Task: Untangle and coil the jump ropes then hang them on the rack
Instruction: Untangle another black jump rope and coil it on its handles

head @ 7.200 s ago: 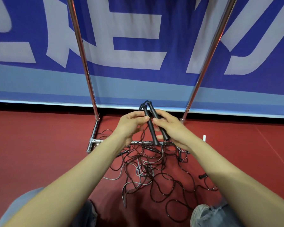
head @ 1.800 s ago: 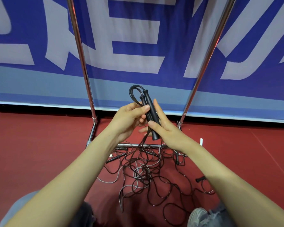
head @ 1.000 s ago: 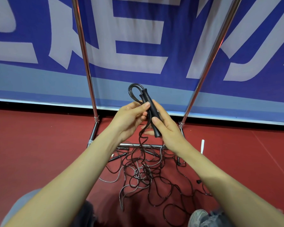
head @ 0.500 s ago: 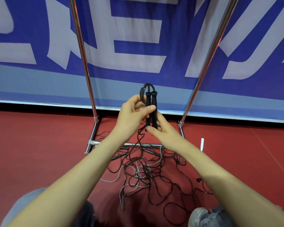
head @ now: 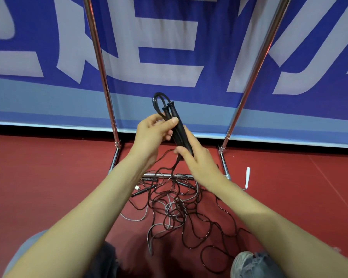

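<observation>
— What do we have in our hands?

— Our left hand point(head: 153, 135) and our right hand point(head: 197, 161) both hold one pair of black handles point(head: 177, 127), pressed side by side and tilted, tops leaning up and to the left. The left thumb lies across them near the top, with the fingers curled behind. The right hand is wrapped round their lower ends, thumb in front.

— And the cord?

— A small black loop point(head: 158, 101) arches above the handle tops. Below the right hand a thin black cord point(head: 176, 164) drops to the tangle of jump ropes point(head: 179, 207) on the red floor point(head: 48, 177).

— Where does that tangle lie for us?

— Between our knees and the rack's base bar point(head: 163, 175), with some strands crossing the bar. It is mostly black cord, with a grey rope point(head: 136, 219) looping out on its left. A loose black handle point(head: 143, 192) lies at its left edge. A white handle point(head: 247, 176) lies apart on the right, just outside the rack's right foot.

— And the rack itself?

— We see its left upright point(head: 100, 67) and right upright point(head: 257, 67), both chrome, rising before a blue and white banner point(head: 169, 57). Their tops run out of view. Our shoe point(head: 241, 263) shows at the bottom right.
</observation>
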